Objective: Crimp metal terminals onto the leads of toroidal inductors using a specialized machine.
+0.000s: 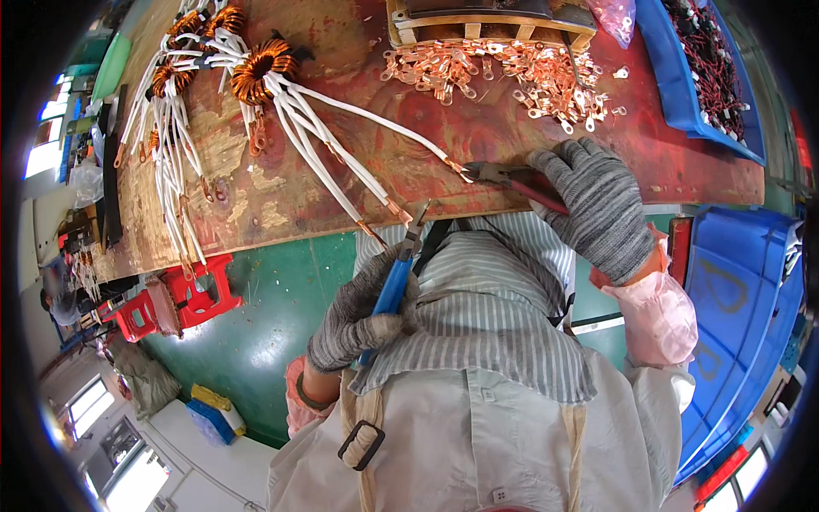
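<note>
My left hand (351, 309), in a grey knit glove, is closed around blue-handled pliers (396, 283), whose tips point up by the table's front edge. Their jaws are close to the bare copper end of a white lead (375, 192); whether they touch it I cannot tell. My right hand (597, 203), gloved alike, grips red-handled cutters (536, 186) lying low over the table. The cutters' dark jaws meet the copper tip of another white lead (384, 125), stretched out to the right. Both leads run from a copper-wound ring coil (263, 72).
More ring coils (172, 78) with white leads lie at the left of the worn red table (341, 60). Loose copper lugs (546, 78) are heaped before a wooden stand (490, 32). A blue bin (682, 77) of dark wires sits right; blue crates (738, 290) stand below. A red stool (200, 294) is at left.
</note>
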`<state>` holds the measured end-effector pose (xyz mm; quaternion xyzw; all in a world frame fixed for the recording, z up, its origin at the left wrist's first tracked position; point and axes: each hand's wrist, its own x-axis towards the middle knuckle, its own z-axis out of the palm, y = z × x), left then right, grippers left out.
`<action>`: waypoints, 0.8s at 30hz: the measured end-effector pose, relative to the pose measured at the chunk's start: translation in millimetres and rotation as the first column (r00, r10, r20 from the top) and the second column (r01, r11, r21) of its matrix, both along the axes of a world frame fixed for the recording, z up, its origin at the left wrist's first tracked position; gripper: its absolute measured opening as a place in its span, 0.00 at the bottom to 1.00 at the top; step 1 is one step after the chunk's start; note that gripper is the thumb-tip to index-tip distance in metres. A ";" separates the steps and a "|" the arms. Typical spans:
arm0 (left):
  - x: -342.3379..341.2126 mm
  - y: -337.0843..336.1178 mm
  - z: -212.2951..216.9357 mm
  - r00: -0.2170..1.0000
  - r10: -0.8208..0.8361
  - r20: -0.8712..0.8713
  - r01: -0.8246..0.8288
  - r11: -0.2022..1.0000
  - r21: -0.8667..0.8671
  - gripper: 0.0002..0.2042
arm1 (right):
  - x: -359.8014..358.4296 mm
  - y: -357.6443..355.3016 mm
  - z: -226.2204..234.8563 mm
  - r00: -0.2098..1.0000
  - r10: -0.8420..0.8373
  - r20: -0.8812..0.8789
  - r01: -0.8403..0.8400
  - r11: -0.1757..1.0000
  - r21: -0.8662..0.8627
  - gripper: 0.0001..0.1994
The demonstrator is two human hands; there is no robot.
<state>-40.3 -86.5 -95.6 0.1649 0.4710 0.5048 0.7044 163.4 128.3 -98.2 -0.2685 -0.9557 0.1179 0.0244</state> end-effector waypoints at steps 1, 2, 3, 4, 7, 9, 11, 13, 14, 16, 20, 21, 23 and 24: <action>0.9 -3.3 -1.3 1.000 0.008 0.007 -0.008 1.000 0.008 0.43 | -1.6 0.7 -4.1 1.000 0.023 -0.009 -0.023 1.000 -0.005 0.22; 0.0 -1.9 0.4 1.000 0.006 0.012 -0.006 1.000 0.011 0.43 | 0.6 -1.0 -1.0 0.999 0.004 -0.053 -0.003 1.000 0.012 0.22; -0.4 0.6 3.1 0.999 -0.002 0.045 0.000 1.000 0.028 0.42 | 1.9 -2.7 2.5 0.995 -0.014 -0.099 0.017 0.999 0.028 0.22; -0.7 3.2 5.0 0.997 -0.008 0.077 0.005 0.999 0.045 0.41 | 2.1 -4.0 6.8 0.995 -0.014 -0.096 0.018 0.999 0.031 0.22; -3.8 15.0 6.1 0.993 -0.079 0.089 0.077 0.997 0.025 0.37 | 1.4 -8.9 18.9 0.989 0.003 -0.145 0.007 0.998 0.069 0.22; 1.5 20.3 9.2 0.996 -0.016 0.088 0.018 1.000 -0.019 0.34 | 1.8 -10.2 19.9 0.991 -0.009 -0.137 0.019 0.997 0.072 0.22; 1.3 23.3 10.2 0.995 0.041 0.089 -0.036 0.997 -0.064 0.33 | 2.2 -9.7 21.7 0.991 -0.006 -0.134 0.017 0.997 0.080 0.22; -3.7 25.9 10.5 0.998 -0.044 0.040 0.046 0.997 -0.067 0.31 | 2.6 -9.7 25.8 0.992 -0.010 -0.126 0.021 0.996 0.087 0.23; -4.9 26.7 10.3 0.998 -0.043 0.038 0.046 0.996 -0.071 0.31 | 1.8 -8.8 27.7 0.992 0.002 -0.125 0.009 0.995 0.095 0.23; -6.8 28.1 10.3 0.994 -0.108 0.025 0.109 0.991 -0.081 0.30 | -1.2 -10.9 27.9 0.992 0.014 -0.126 -0.001 0.995 0.097 0.23; -9.8 34.7 9.2 0.987 -0.158 0.042 0.161 0.982 -0.095 0.29 | -4.2 -13.1 26.3 0.970 0.021 -0.242 0.017 0.988 0.153 0.23; -9.8 35.8 9.0 0.989 -0.136 0.057 0.141 0.986 -0.093 0.30 | -3.8 -12.3 26.0 0.973 0.020 -0.230 0.015 0.988 0.153 0.23; -9.9 38.1 9.5 0.991 -0.116 0.073 0.123 0.988 -0.095 0.30 | -2.5 -5.8 38.2 0.978 0.079 -0.193 -0.054 0.989 0.134 0.23; -10.1 39.6 10.8 0.993 -0.110 0.047 0.115 0.987 -0.109 0.31 | -2.1 -3.5 42.0 0.977 0.143 -0.158 -0.126 0.985 0.115 0.23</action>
